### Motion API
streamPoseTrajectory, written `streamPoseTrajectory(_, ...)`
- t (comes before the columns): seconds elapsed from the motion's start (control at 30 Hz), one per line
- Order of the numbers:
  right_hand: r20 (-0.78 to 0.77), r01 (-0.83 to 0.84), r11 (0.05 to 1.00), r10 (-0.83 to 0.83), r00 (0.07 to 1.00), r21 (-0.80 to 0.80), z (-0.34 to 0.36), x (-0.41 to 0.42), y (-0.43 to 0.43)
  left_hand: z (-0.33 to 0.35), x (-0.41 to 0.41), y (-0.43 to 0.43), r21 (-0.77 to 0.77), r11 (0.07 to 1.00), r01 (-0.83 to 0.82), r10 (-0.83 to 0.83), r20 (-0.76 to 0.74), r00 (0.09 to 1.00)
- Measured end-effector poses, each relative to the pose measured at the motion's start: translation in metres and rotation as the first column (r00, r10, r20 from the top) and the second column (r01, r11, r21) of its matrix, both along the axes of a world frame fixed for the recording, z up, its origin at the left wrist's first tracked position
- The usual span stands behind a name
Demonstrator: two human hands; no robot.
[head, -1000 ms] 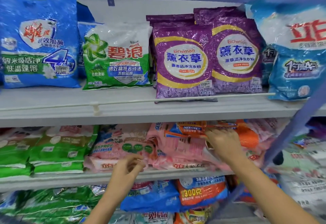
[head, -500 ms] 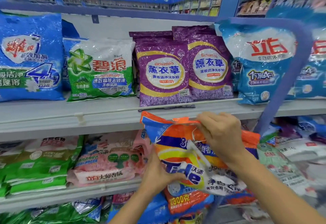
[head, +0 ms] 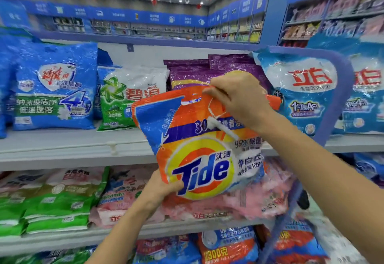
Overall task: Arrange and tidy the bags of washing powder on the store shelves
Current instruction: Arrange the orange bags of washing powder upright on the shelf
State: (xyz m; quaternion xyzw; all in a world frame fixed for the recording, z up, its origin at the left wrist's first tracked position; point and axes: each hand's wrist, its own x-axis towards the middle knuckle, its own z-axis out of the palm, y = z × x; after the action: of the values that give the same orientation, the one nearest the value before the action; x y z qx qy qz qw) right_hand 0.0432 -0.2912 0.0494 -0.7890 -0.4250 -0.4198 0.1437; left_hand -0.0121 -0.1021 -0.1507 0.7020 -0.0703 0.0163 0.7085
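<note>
Two hands held one Tide bag (head: 199, 149) upright in front of the upper shelf (head: 72, 149), clear of both shelves. The right hand (head: 239, 99) was closed over the bag's top edge, taking the weight. The left hand (head: 160, 189) was closed on the lower left corner, apparently steadying it and keeping the label facing out. Purple bags (head: 191, 72) stood directly behind. In my judgement the bag was being carried to a place on the upper shelf.

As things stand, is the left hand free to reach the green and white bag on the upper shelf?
Probably not: the left hand is gripping the Tide bag's bottom; the green and white bag itself stands unobstructed.
</note>
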Motion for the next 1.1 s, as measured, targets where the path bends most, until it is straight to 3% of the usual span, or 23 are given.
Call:
streamPoseTrajectory(0.13, -0.017, -0.001, 0.991, -0.001, 1.0, -0.136, 0.007, 0.011, 0.027, 0.012, -0.027, 0.02, -0.044, 0.999, -0.003, 0.004, 0.014, 1.0)
streamPoseTrajectory(0.23, -0.065, -0.129, 0.99, 0.125, 0.99, -0.061, 0.004, 0.011, 0.048, 0.016, -0.051, 0.04, -0.104, 0.991, -0.08, 0.085, 0.05, 0.995)
streamPoseTrajectory(0.4, 0.098, -0.32, 0.946, 0.315, 0.944, 0.044, 0.012, -0.01, 0.116, 0.031, -0.094, 0.087, -0.143, 0.948, -0.285, 0.304, 0.139, 0.942)
streamPoseTrajectory(0.5, 0.069, -0.383, 0.921, 0.379, 0.923, 0.068, 0.016, -0.024, 0.168, 0.034, -0.126, 0.123, -0.233, 0.879, -0.415, 0.454, 0.149, 0.878)
streamPoseTrajectory(0.6, 0.144, -0.412, 0.909, 0.401, 0.905, 0.063, 0.012, -0.049, 0.228, 0.034, -0.166, 0.162, -0.307, 0.813, -0.494, 0.551, 0.135, 0.823)
streamPoseTrajectory(0.73, 0.126, -0.524, 0.841, 0.51, 0.851, 0.132, -0.003, -0.104, 0.313, 0.033, -0.236, 0.223, -0.388, 0.673, -0.63, 0.7, 0.06, 0.711)
streamPoseTrajectory(0.83, -0.032, -0.668, 0.675, 0.71, 0.703, 0.313, -0.031, -0.146, 0.37, 0.032, -0.301, 0.277, -0.412, 0.575, -0.707, 0.778, 0.007, 0.629)
streamPoseTrajectory(0.9, -0.194, -0.639, 0.566, 0.807, 0.557, 0.521, -0.057, -0.177, 0.406, 0.033, -0.348, 0.317, -0.43, 0.494, -0.756, 0.834, -0.012, 0.552)
streamPoseTrajectory(1.0, -0.437, -0.501, 0.502, 0.864, 0.25, 0.705, -0.102, -0.22, 0.472, 0.035, -0.413, 0.377, -0.435, 0.42, -0.797, 0.877, -0.033, 0.48)
streamPoseTrajectory(1.1, -0.589, -0.482, 0.485, 0.804, -0.083, 0.73, -0.135, -0.259, 0.545, 0.041, -0.465, 0.434, -0.454, 0.353, -0.818, 0.91, -0.036, 0.413)
